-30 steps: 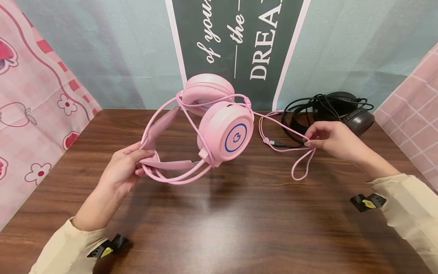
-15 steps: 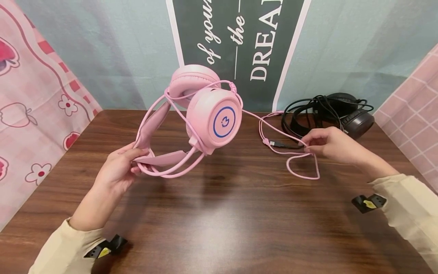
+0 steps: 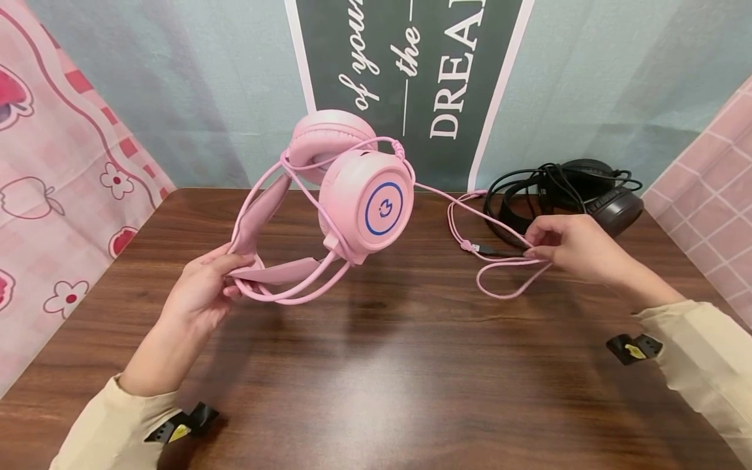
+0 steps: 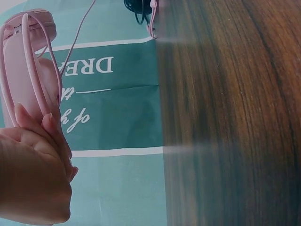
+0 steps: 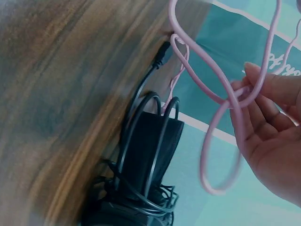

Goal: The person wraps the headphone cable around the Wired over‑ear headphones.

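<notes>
Pink over-ear headphones (image 3: 384,209) are held up off the table, tilted, ear cups toward the back. My left hand (image 3: 202,287) grips them by the headband (image 4: 29,70), thumb on top. A pink cable (image 3: 449,196) runs from the ear cup across to my right hand (image 3: 572,248), and one strand of it crosses the headphones. Thumb and fingers of that hand pinch the cable, with a loop (image 5: 218,155) hanging from the grip. In the right wrist view the strands cross at the fingertips.
Black headphones (image 3: 613,205) with a bundled black cord lie at the back right, close behind my right hand. Their black USB plug (image 3: 487,250) lies near the pink cable. The brown wooden table (image 3: 376,385) ends at a blue cloth backdrop (image 3: 235,85).
The pink headphones and left hand have moved a little left and tipped up, then stayed still. The cable loop below my right hand has swung left.
</notes>
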Demonstrator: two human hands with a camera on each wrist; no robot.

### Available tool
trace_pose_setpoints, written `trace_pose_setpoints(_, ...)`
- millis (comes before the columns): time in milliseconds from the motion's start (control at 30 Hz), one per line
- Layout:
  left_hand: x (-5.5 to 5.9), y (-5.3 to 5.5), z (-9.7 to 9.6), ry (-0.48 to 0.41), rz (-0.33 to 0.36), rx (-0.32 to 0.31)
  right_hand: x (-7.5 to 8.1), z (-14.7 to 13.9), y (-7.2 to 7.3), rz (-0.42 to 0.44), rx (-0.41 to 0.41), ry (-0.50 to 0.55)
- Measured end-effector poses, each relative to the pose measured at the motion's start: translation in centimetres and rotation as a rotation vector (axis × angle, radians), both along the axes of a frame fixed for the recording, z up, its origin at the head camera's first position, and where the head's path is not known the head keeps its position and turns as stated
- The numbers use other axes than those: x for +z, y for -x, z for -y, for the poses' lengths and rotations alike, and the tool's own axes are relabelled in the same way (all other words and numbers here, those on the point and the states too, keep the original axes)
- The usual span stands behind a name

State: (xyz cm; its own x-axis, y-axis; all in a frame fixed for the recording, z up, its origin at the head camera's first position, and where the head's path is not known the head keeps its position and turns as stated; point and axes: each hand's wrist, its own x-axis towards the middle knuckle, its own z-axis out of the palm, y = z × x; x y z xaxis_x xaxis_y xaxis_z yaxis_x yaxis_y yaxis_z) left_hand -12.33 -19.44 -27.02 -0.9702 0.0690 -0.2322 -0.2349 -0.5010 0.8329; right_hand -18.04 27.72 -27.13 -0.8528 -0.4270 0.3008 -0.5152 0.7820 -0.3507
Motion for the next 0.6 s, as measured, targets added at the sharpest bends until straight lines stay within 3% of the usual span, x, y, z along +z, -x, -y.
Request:
trace_pose_setpoints(333,0.1,0.0,-0.2,-0.012,-0.009,0.014,1.4,-0.3,0.2,-0.041,-0.115,0.030)
trace_pose_setpoints(600,0.1,0.0,-0.2,-0.027,-0.018,0.028,1.8,-0.6,0.9,-0.044,-0.080,0.033)
